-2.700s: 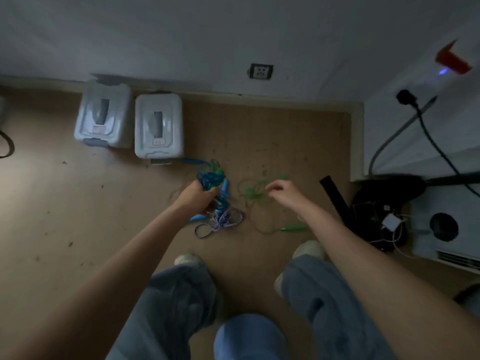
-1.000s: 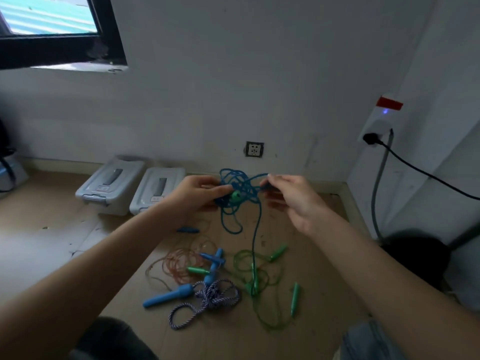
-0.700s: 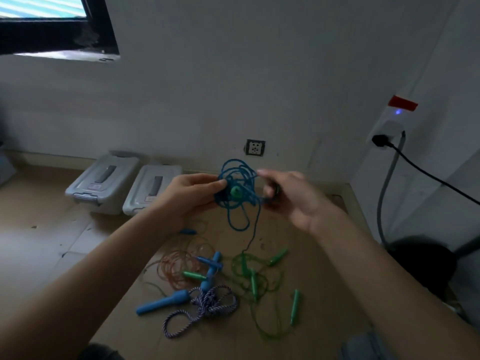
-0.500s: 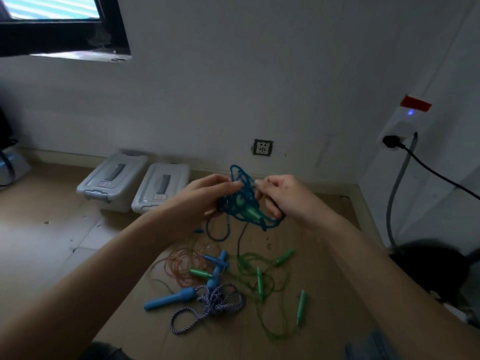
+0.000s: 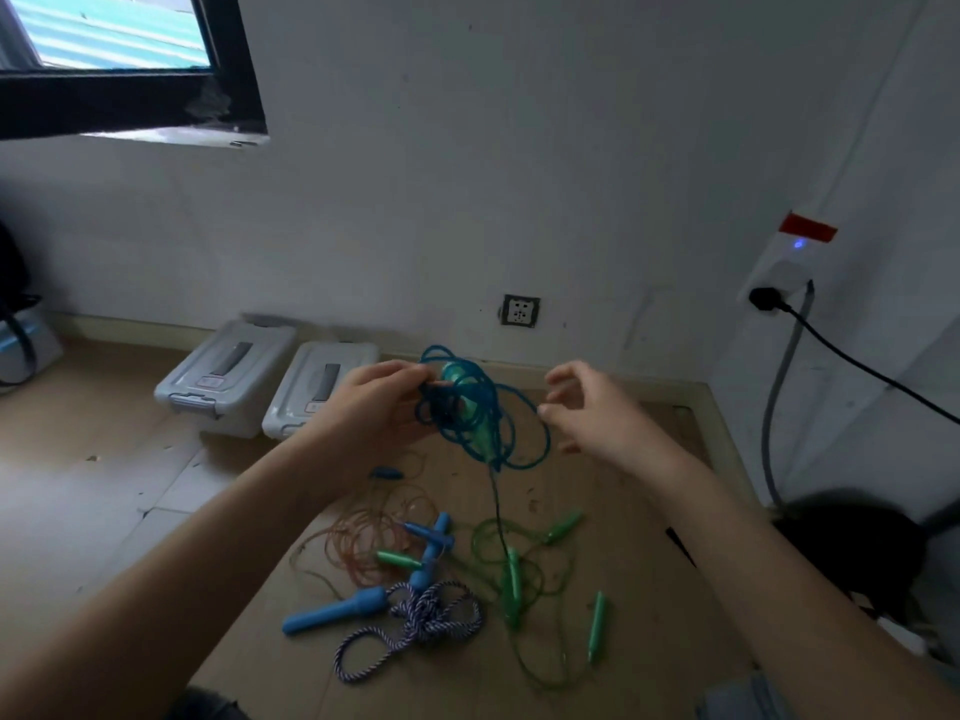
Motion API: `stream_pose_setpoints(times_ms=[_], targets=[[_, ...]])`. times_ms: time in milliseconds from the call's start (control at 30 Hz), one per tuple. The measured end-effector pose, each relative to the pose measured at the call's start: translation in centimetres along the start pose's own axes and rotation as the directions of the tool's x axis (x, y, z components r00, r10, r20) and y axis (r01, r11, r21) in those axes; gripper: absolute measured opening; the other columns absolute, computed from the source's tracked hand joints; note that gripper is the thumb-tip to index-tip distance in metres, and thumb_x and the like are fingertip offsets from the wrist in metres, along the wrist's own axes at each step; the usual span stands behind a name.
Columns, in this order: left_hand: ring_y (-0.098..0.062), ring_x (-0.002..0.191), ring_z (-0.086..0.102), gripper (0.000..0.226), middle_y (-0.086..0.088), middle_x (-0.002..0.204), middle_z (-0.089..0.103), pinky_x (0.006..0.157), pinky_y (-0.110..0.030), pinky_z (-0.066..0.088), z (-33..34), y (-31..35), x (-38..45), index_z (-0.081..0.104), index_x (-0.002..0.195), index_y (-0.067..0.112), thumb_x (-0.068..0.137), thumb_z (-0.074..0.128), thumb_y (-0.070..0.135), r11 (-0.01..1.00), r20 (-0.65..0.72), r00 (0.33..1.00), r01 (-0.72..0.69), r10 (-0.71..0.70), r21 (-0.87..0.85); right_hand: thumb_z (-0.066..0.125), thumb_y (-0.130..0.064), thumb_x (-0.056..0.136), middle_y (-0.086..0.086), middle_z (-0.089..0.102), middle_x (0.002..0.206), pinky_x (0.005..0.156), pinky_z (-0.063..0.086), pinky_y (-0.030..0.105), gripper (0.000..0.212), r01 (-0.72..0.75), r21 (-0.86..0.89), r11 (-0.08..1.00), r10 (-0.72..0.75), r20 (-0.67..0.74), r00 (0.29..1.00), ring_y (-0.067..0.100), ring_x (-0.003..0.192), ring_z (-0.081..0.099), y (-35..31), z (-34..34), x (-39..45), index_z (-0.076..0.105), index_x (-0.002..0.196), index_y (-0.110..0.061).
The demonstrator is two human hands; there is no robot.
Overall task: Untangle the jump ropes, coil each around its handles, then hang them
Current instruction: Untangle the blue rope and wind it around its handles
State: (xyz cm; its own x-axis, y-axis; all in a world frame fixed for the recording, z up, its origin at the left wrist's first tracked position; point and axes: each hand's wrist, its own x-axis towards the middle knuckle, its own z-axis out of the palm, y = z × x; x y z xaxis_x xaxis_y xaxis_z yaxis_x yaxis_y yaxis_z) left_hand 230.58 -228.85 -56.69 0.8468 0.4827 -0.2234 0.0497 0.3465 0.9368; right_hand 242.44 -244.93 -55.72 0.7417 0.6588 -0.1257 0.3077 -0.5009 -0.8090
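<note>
Overhead, a limp, light blue rope tangle (image 5: 470,415) is pinched by the left hand (image 5: 374,407); a loop is nipped by the right hand (image 5: 592,413), best taken at its handle.

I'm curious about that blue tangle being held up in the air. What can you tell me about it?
The blue jump rope is a thin, glossy cord, plastic by the look of it, bunched into many loose loops around a pale green handle that slants down through the middle. The left hand grips the bundle from its left side. The right hand pinches one outer loop at its right edge. A single darker strand hangs from the bottom of the bundle towards the green ropes lying on the floor.
</note>
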Motion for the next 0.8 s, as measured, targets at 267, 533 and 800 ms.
stream_pose_setpoints(times_ms=[267,533,800], targets=[[-0.006,0.059,0.062,0.021,0.006,0.067,0.062,0.051,-0.017,0.049,1.0,-0.1,-0.6,0.055,0.075,0.018,0.093,0.045,0.025,0.987,0.215,0.964,-0.159,0.153,0.009,0.070,-0.044,0.060,0.014,0.068,0.107,0.090,0.051,0.045,0.057,-0.019,0.342,0.940,-0.088,0.295,0.952,0.027,0.097,0.066,-1.1,0.9,-0.7,0.053,0.111,-0.025],[-0.007,0.065,0.067,0.015,-0.003,0.075,0.069,0.053,-0.015,0.050,0.7,-0.5,-0.3,0.061,0.090,0.008,0.087,0.059,0.023,0.963,0.115,0.992,0.015,-0.048,0.269,0.064,-0.011,0.086,0.000,0.066,0.071,0.044,0.043,0.014,0.008,0.114,0.303,0.946,-0.104,-0.050,0.993,-0.001,0.046,0.058,-0.4,0.5,-0.1,0.065,0.089,-0.018],[-0.003,0.037,0.056,0.014,-0.005,0.061,0.063,0.036,-0.011,0.040,0.1,0.0,-0.4,0.054,0.074,0.008,0.085,0.061,0.012,0.994,-0.125,0.992,0.026,-0.012,0.105,0.068,-0.035,0.080,-0.008,0.060,0.098,0.078,0.046,0.023,0.025,0.340,-0.174,0.924,-0.369,-0.176,0.913,0.006,0.091,0.054,-0.7,0.6,-0.6,0.057,0.098,-0.023]])
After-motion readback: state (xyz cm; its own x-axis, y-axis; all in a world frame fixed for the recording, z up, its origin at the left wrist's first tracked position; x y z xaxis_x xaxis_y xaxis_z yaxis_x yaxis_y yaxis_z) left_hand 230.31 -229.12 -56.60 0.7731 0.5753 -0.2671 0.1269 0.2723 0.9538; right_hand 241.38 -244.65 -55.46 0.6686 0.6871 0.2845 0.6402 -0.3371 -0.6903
